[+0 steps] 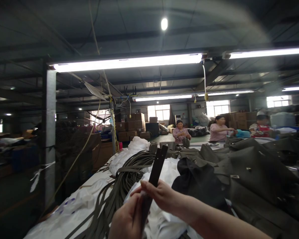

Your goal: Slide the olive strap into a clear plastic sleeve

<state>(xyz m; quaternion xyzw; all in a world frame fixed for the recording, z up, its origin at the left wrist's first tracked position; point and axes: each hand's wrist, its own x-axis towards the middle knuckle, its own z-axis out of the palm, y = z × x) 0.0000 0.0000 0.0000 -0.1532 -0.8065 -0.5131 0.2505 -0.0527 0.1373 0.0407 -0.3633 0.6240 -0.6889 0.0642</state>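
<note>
Fluorescent tubes (128, 62) and far windows (159, 112) glared white over a dim hall; the left side lay in deep shadow, edges bowed by the wide lens, foreground hands slightly blurred.

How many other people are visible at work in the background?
3, all seated along the far end of the table: one person near the centre, a second to the right, and a third further right. Others may be hidden behind piled material.
</note>
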